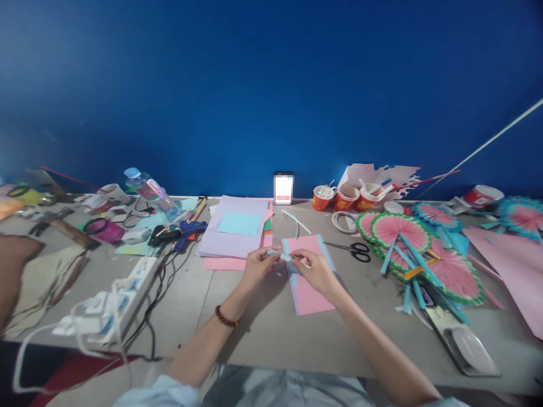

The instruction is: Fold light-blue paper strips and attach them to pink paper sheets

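Between the fingertips of both hands is a small pale blue-white strip [280, 256], perhaps paper or tape. My left hand [258, 269], with a beaded bracelet [226, 317] on its wrist, pinches the strip's left part. My right hand [316, 271] pinches its right end. Both hands are over a pink sheet [314, 294] with pale blue edges, partly covered by the right hand. Just right of that sheet lie black-handled scissors [360, 252]. Behind the left hand is a stack of lilac paper [211, 240] topped by a light blue piece [239, 223].
Folded pink paper fans [401, 232] crowd the right side near a computer mouse [470, 347]. Red paper cups [347, 198] and a lit phone [284, 189] stand at the back. Leftward are a blue glue gun [186, 233], a bottle [150, 189] and a power strip [127, 299]. Another person's arm [14, 277] enters at left.
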Demonstrator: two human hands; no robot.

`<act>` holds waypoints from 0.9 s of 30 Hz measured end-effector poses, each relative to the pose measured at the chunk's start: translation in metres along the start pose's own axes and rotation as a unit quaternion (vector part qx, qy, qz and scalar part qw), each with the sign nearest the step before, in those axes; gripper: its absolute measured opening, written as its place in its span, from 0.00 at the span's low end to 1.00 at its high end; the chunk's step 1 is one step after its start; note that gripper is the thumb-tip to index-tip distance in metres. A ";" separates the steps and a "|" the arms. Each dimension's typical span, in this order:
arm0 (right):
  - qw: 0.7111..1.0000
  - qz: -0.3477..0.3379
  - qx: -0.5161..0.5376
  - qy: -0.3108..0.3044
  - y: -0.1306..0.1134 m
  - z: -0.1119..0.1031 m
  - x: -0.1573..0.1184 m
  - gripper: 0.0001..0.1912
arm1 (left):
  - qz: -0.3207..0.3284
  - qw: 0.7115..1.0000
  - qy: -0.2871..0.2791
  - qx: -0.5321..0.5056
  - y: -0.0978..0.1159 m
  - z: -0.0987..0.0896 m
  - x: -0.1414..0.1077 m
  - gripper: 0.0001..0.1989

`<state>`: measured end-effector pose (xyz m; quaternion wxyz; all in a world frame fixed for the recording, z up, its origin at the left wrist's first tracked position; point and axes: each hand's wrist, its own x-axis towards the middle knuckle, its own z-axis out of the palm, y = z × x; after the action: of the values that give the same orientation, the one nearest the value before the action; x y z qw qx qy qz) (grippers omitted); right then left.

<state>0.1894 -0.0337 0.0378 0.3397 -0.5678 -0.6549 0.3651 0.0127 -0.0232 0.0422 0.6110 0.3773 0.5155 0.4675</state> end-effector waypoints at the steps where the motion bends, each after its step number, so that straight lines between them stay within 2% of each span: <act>1: 1.000 0.002 0.005 -0.001 0.001 0.000 0.000 0.12 | -0.002 1.000 0.002 0.001 0.000 -0.001 0.000 0.21; 11: 0.997 0.038 0.063 -0.016 0.011 0.005 0.001 0.14 | -0.014 1.000 -0.004 0.014 -0.005 -0.006 0.008 0.20; 17: 0.997 0.038 0.071 -0.010 0.015 0.008 0.003 0.10 | -0.007 1.000 0.006 0.009 -0.005 -0.006 0.008 0.21; 23: 0.995 0.047 0.084 -0.014 0.013 0.008 0.003 0.11 | 0.005 1.000 0.016 0.012 -0.008 -0.007 0.009 0.20; 27: 0.997 0.030 0.072 -0.020 0.007 0.007 0.003 0.12 | 0.019 1.000 0.019 0.001 -0.011 -0.008 0.012 0.21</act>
<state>0.1867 -0.0310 0.0284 0.3554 -0.5536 -0.6167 0.4323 0.0074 -0.0154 0.0269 0.5920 0.3787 0.5200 0.4856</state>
